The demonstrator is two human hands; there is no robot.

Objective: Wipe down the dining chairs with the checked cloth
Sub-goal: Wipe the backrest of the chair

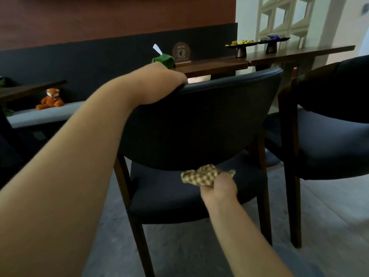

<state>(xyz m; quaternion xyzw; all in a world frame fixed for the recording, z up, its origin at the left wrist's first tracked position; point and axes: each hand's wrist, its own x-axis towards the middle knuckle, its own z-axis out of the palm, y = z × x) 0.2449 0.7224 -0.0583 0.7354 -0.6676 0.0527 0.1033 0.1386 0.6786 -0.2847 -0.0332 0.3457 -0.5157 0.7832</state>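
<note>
A dark upholstered dining chair [199,124] with brown wooden legs stands in front of me, its back toward me. My left hand [163,82] grips the top edge of the backrest, fingers curled over the far side and hidden. My right hand [218,186] holds the bunched brown-and-cream checked cloth [201,174] at the rear of the seat, just below the backrest's lower edge. A second dark chair [329,124] stands to the right.
A long wooden table [259,58] lies beyond the chairs, carrying a green tissue holder [162,59], a round plaque [181,52] and two footed dishes [241,46]. A grey bench [40,114] with an orange plush fox [51,98] runs along the left wall. Grey floor lies underfoot.
</note>
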